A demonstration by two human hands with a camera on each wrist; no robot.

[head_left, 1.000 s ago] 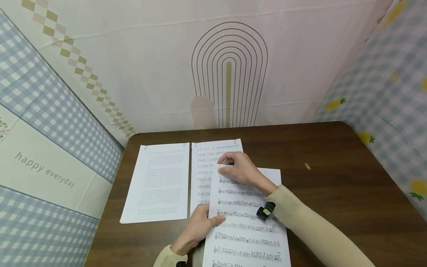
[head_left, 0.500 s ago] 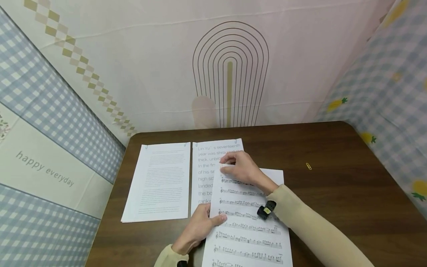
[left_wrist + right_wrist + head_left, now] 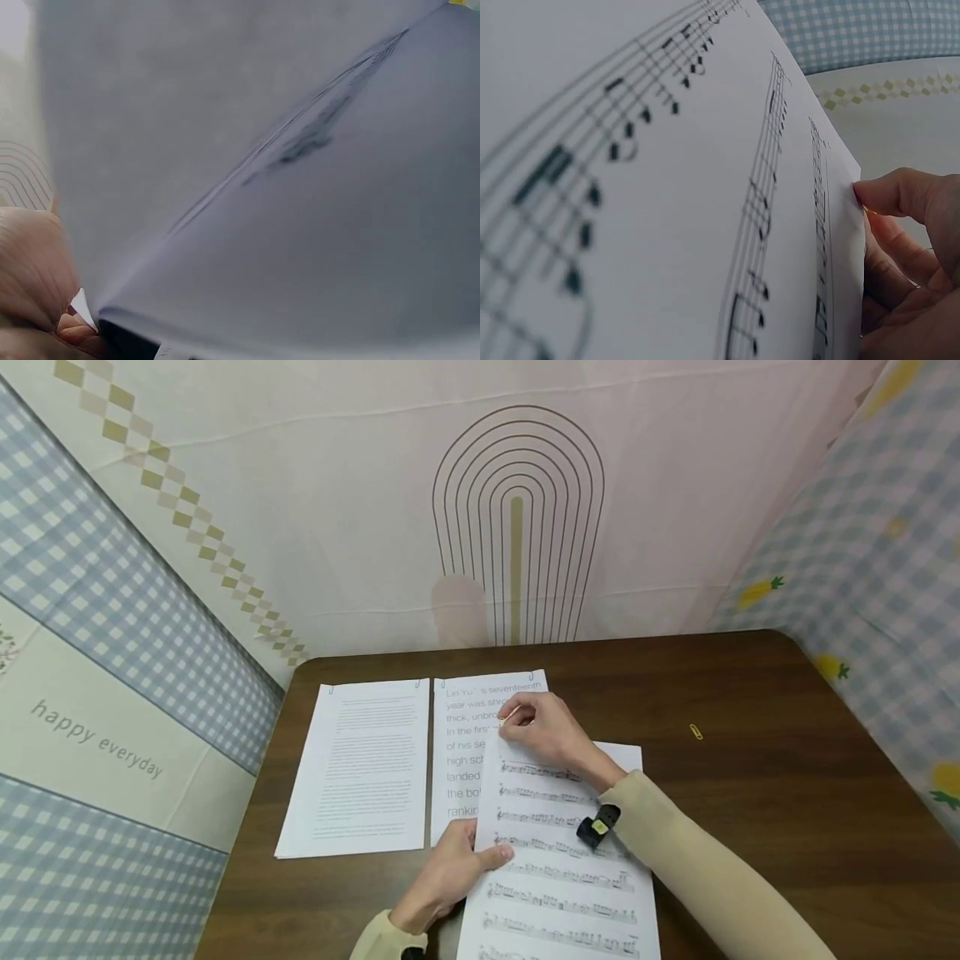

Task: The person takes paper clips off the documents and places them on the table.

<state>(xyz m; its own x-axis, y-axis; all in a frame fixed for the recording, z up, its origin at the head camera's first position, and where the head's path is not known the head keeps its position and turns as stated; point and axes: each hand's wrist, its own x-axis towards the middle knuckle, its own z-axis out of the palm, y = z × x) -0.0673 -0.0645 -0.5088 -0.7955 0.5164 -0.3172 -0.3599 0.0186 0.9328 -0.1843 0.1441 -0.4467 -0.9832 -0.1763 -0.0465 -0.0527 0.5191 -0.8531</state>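
Observation:
My left hand (image 3: 457, 868) grips the left edge of the sheet music (image 3: 562, 885), thumb on the front page and fingers behind. The left wrist view shows the pages (image 3: 322, 247) close up and blurred, with a gap between them and part of the hand (image 3: 34, 277) at lower left. At the top left corner, my right hand (image 3: 547, 731) pinches the paper between thumb and curled fingers. A thin yellowish sliver shows by those fingers (image 3: 900, 247) in the right wrist view; its kind is unclear. The lower end of the sheet music lies outside the head view.
Two clipped stacks lie on the brown table (image 3: 750, 827): a small-print document (image 3: 360, 768) at left and a large-print document (image 3: 457, 752) partly covered by the sheet music. A yellow paper clip (image 3: 696, 732) lies at right. Fabric walls (image 3: 337, 510) surround the table.
My right hand has shifted slightly up and right at the paper's corner, its thumb and fingertips now closer together. My left hand keeps its grip, almost unmoved.

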